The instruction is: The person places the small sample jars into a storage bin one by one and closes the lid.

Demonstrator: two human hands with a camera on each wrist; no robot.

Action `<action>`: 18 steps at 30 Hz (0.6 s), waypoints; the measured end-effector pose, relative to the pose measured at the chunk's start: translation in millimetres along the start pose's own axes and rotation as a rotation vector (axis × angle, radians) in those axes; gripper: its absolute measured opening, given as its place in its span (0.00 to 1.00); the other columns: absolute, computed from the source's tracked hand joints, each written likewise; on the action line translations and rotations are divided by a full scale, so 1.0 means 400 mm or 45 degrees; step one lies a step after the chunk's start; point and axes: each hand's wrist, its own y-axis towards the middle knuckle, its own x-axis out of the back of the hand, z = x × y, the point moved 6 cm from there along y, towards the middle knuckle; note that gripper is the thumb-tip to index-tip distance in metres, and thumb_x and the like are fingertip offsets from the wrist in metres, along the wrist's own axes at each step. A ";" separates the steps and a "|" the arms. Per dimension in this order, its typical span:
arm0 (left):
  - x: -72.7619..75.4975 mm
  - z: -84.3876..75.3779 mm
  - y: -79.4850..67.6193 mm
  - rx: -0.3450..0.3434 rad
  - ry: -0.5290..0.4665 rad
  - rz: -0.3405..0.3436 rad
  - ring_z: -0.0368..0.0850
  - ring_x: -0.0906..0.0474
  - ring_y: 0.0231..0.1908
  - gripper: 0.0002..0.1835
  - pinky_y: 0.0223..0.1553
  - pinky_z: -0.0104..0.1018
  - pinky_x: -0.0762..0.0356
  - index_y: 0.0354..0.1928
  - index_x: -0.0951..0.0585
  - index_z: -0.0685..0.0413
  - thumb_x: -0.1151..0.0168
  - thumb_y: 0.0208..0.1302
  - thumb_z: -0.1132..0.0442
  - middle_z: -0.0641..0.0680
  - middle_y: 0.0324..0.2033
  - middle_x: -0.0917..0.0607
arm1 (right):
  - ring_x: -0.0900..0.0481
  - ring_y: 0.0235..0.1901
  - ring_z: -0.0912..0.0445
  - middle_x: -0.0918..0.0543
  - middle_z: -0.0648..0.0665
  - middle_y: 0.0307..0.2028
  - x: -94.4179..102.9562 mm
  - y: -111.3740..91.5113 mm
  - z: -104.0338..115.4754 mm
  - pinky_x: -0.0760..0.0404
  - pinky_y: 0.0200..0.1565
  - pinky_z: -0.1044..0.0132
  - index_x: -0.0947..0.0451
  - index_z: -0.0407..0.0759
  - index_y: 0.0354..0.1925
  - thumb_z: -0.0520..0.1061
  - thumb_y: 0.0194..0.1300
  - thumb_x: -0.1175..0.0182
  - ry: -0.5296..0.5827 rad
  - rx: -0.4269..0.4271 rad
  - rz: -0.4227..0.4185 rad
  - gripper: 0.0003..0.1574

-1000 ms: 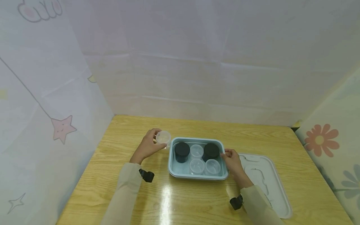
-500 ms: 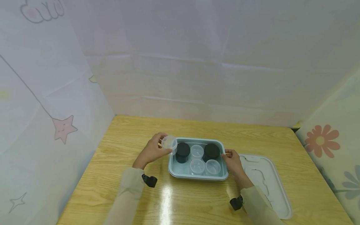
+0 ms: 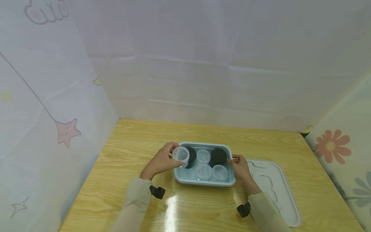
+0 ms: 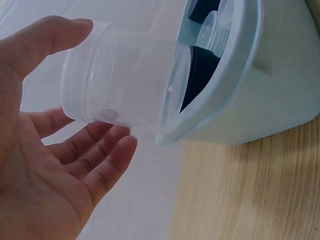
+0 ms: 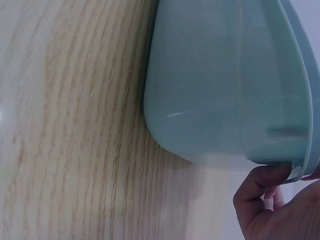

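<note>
My left hand [image 3: 162, 162] grips a clear plastic jar [image 3: 181, 156] over the left rim of a light blue bin [image 3: 203, 183]. In the left wrist view the thumb lies on the jar's ridged screw lid [image 4: 80, 75], fingers below, and the jar's base overlaps the bin's rim. My right hand [image 3: 240, 166] pinches the bin's right rim, with the thumb outside the wall in the right wrist view. Inside the bin stand two black-topped jars [image 3: 218, 156] and three clear jars [image 3: 204, 172]. The held jar partly covers the left black-topped one.
A flat white lid [image 3: 278, 190] with a moulded pattern lies on the wooden table [image 3: 139, 135] beside the right forearm. Printed sheets [image 3: 185, 80] hang at the back and both sides. Each wrist wears a small black camera [image 3: 157, 192].
My left hand has carried the clear jar rightward and toward me, from left of the bin to over its left end. The right hand keeps its place on the rim.
</note>
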 end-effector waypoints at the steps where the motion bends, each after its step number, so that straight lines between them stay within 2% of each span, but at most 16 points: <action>1: -0.006 -0.003 -0.003 -0.006 0.007 0.017 0.47 0.28 0.42 0.30 0.46 0.42 0.26 0.57 0.29 0.55 0.28 0.52 0.61 0.54 0.45 0.24 | 0.28 0.45 0.48 0.30 0.32 0.49 0.000 0.000 0.000 0.27 0.38 0.68 0.40 0.29 0.61 0.39 0.71 0.53 -0.002 -0.001 0.001 0.24; 6: -0.032 -0.013 -0.020 -0.051 0.058 0.078 0.45 0.29 0.42 0.31 0.45 0.41 0.25 0.58 0.30 0.56 0.29 0.53 0.58 0.53 0.46 0.25 | 0.27 0.46 0.47 0.30 0.31 0.50 0.001 -0.001 -0.001 0.26 0.39 0.68 0.40 0.29 0.61 0.39 0.71 0.53 -0.006 -0.002 0.001 0.24; 10: -0.045 -0.018 -0.025 -0.087 0.059 0.092 0.44 0.31 0.42 0.30 0.46 0.43 0.25 0.57 0.29 0.58 0.29 0.53 0.60 0.53 0.47 0.25 | 0.27 0.46 0.46 0.30 0.31 0.50 0.002 0.001 0.000 0.26 0.39 0.67 0.41 0.28 0.62 0.40 0.71 0.53 -0.004 0.003 0.004 0.25; 18: -0.066 -0.015 -0.037 -0.070 0.051 0.120 0.45 0.31 0.42 0.29 0.47 0.48 0.26 0.57 0.29 0.57 0.30 0.53 0.60 0.55 0.46 0.27 | 0.27 0.46 0.46 0.30 0.31 0.50 0.000 0.000 -0.001 0.26 0.39 0.67 0.41 0.28 0.62 0.39 0.72 0.53 0.006 0.009 0.008 0.25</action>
